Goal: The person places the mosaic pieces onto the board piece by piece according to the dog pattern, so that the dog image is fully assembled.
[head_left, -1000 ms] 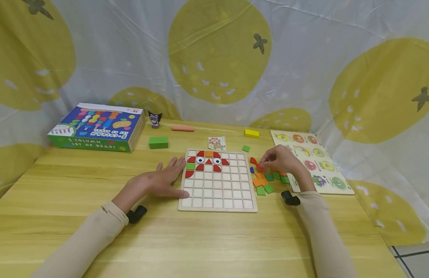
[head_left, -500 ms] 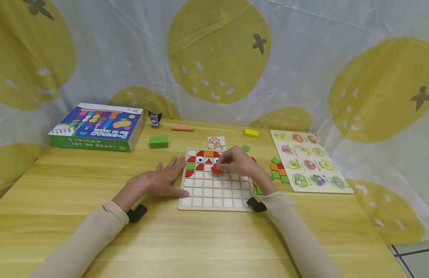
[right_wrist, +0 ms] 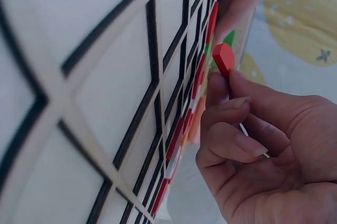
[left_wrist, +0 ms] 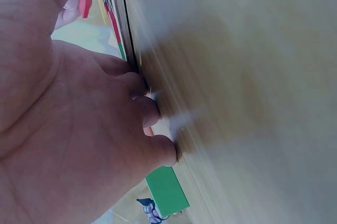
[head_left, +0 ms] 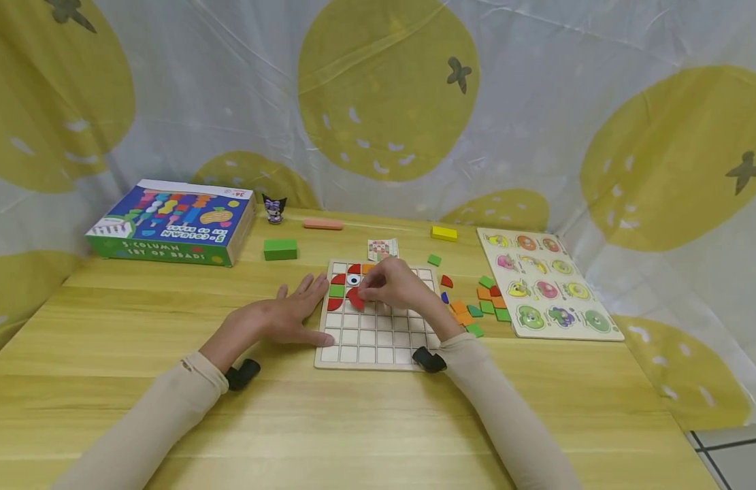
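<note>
A wooden grid board (head_left: pixel 367 338) lies in the middle of the table, with red, orange and green tiles and a round eye tile (head_left: pixel 353 280) in its far left cells. My left hand (head_left: pixel 286 318) rests spread at the board's left edge, its thumb over the near corner. Thumb and fingertips of my right hand (head_left: pixel 395 286) pinch a red tile with a curved edge (right_wrist: pixel 224 59), held over the upper left cells. That hand covers part of the tiled rows in the head view.
Loose orange tiles (head_left: pixel 460 313) and several others lie right of the board, beside a fruit puzzle board (head_left: pixel 573 271). Behind stand a small picture card (head_left: pixel 380 249), a yellow block (head_left: pixel 444 234), a green block (head_left: pixel 280 250), a small figurine (head_left: pixel 273 209) and a bead-set box (head_left: pixel 169 221).
My right hand has picked the red tile from the loose tiles on the right and carried it left over the board. My left hand has stayed in place.
</note>
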The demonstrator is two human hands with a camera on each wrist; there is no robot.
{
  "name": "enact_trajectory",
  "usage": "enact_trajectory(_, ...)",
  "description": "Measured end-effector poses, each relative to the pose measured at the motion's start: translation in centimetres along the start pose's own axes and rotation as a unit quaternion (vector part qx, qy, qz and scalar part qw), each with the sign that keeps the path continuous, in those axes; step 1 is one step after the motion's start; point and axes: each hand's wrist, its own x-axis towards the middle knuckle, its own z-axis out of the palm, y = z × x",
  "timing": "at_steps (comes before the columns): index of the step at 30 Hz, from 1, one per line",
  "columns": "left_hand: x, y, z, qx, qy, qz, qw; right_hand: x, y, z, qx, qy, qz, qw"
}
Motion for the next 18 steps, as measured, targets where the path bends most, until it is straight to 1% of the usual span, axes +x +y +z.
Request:
enact_trajectory(4, 0.7, -1.0, 0.4, 0.013, 0.005, -0.001, 0.9999, 0.4, -0.2, 0.2, 0.002, -0.005, -0.003, 1.0000)
enact_trajectory(7, 1.0, -1.3, 0.6, 0.018, 0.007, -0.002, 0.9998, 0.5, -0.3, 0.3, 0.001, -0.009, -0.001, 1.0000)
enact_trajectory(8, 1.1, -1.4, 0.6, 0.022, 0.007, -0.006, 0.9997, 0.5, -0.3, 0.3, -0.001, -0.010, 0.000, 1.0000)
enact_trajectory(13, 1.3, -1.4, 0.7, 0.028, 0.004, -0.022, 0.9994, 0.5, -0.3, 0.4, -0.002, -0.013, 0.004, 0.9999)
enact_trajectory(18, 1.0, -1.0, 0.5, 0.026, 0.005, -0.020, 0.9995, 0.6, -0.1, 0.7, -0.009, -0.013, -0.016, 0.9998)
